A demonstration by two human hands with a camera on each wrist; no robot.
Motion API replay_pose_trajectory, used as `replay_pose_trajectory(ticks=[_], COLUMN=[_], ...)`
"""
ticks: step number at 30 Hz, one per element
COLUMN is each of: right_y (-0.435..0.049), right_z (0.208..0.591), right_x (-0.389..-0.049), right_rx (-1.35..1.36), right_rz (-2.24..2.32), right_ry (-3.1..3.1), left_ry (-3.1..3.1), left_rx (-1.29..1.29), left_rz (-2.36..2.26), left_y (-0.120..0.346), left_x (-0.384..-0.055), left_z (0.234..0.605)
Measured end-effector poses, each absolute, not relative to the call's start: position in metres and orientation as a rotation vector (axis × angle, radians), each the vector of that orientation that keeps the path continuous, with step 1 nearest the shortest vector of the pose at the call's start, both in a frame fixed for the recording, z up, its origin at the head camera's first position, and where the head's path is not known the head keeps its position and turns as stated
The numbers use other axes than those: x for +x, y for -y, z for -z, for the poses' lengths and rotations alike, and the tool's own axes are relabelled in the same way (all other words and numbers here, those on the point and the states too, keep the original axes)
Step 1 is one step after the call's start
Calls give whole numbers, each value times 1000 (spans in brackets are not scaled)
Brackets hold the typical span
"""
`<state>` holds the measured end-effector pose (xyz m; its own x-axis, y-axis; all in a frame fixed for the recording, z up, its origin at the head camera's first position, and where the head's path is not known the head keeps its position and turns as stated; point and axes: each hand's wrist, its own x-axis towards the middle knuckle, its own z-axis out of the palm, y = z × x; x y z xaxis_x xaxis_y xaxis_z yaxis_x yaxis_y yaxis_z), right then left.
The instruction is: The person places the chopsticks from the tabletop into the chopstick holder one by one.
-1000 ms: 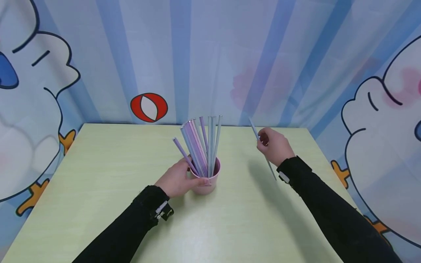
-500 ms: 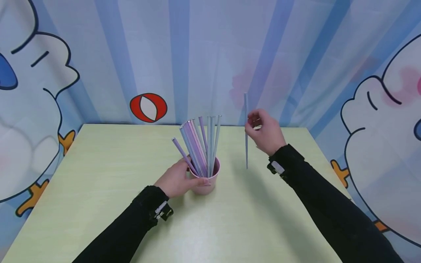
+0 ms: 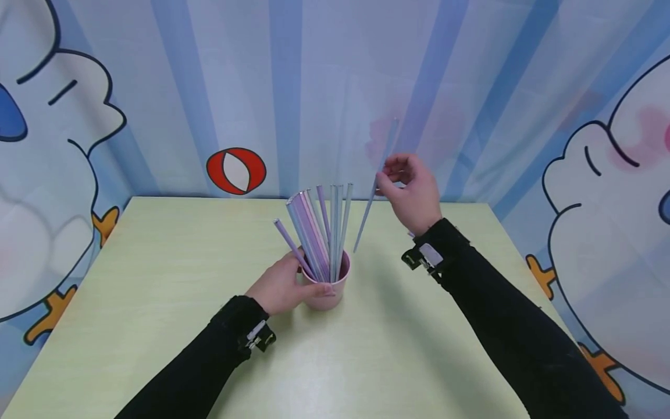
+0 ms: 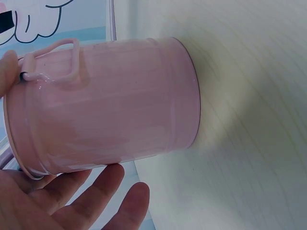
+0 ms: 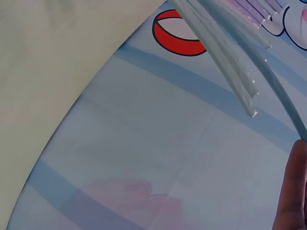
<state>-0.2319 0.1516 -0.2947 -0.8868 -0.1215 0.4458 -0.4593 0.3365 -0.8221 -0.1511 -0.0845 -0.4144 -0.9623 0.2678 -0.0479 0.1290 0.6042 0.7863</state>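
A small pink metal pail (image 3: 325, 301) with a little side handle stands on the table, also large in the left wrist view as a pail (image 4: 110, 100). My left hand (image 3: 285, 285) grips it near the rim, thumb on the front side. Several pale blue, pink and purple straws (image 3: 314, 238) lean inside, one purple straw tilting out leftward. To the right and above, my right hand (image 3: 410, 189) pinches a single blue straw (image 3: 364, 221), slanted with its lower end close beside the pail's right rim. The right wrist view shows this straw (image 5: 273, 79) passing the straws in the pail.
A pale wooden table (image 3: 157, 302) lies under the hands. Behind its far edge hangs a blue striped cloth (image 3: 335, 93) printed with cartoon figures and a red oval shape (image 3: 220, 174).
My right hand has risen and moved left, bringing the blue straw closer to the pail. Its tilt has swung over, lower end now toward the pail. The left hand stays in place.
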Motion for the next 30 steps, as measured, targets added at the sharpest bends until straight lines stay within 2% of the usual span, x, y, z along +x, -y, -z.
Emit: replay_pose_trajectory(ticks=[30], right_y=[-125], right_z=[336], right_x=[-233], right_rx=[476], right_rz=[-1684], right_ry=[2411], left_ry=[-2651], left_rx=[361], left_rz=[-1319], left_y=[85], left_x=[-152], left_z=[414])
